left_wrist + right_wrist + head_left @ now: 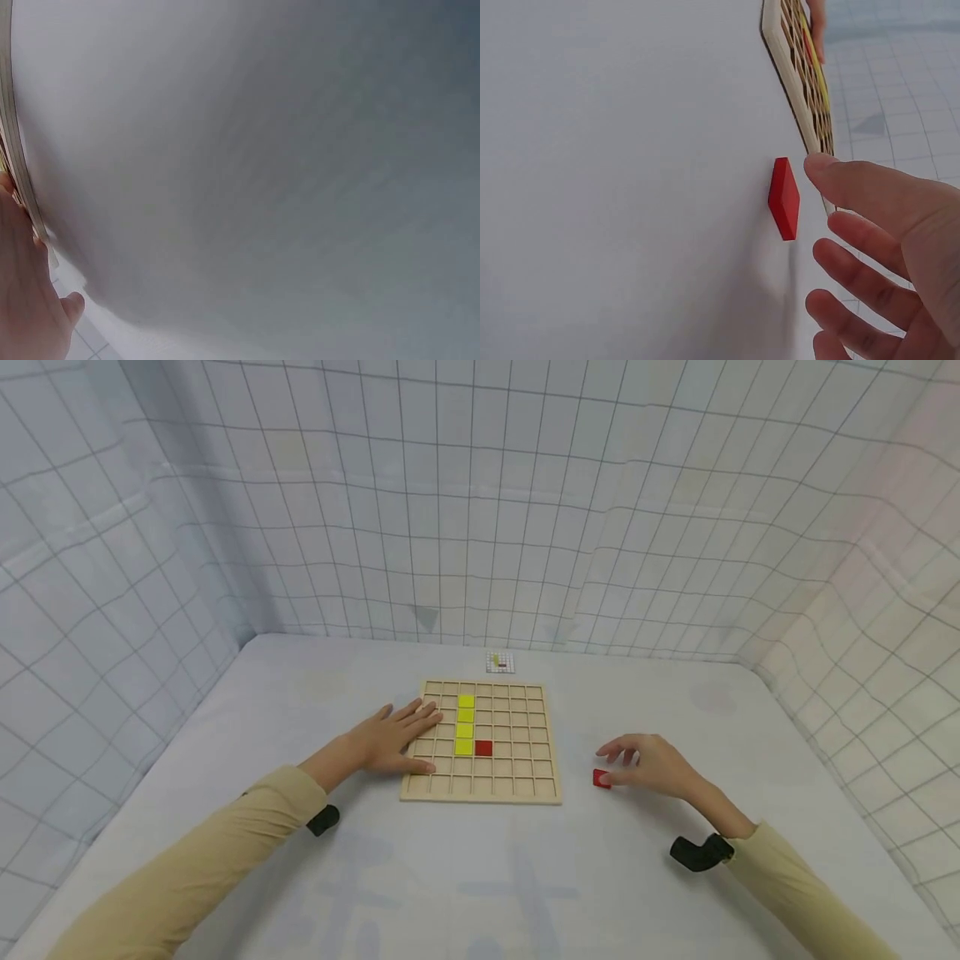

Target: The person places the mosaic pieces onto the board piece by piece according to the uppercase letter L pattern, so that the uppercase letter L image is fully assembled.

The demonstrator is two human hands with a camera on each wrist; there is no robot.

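Note:
A wooden grid board (480,790) lies on the white table, with a column of yellow square tiles (465,716) and one red tile (483,748) in its cells. My left hand (393,739) rests with spread fingers on the board's left edge; the left wrist view catches only part of it. To the right of the board, a loose red square tile (784,199) lies on the table. My right hand (648,764) hovers over that tile, fingers loosely bent and parted. In the right wrist view the thumb (855,184) appears apart from the tile.
Behind the board lies a small printed card (500,662) with a grid and coloured marks. White grid-patterned curtains (480,527) enclose the table at the back and sides. Black wrist-worn devices (701,852) sit by the sleeves.

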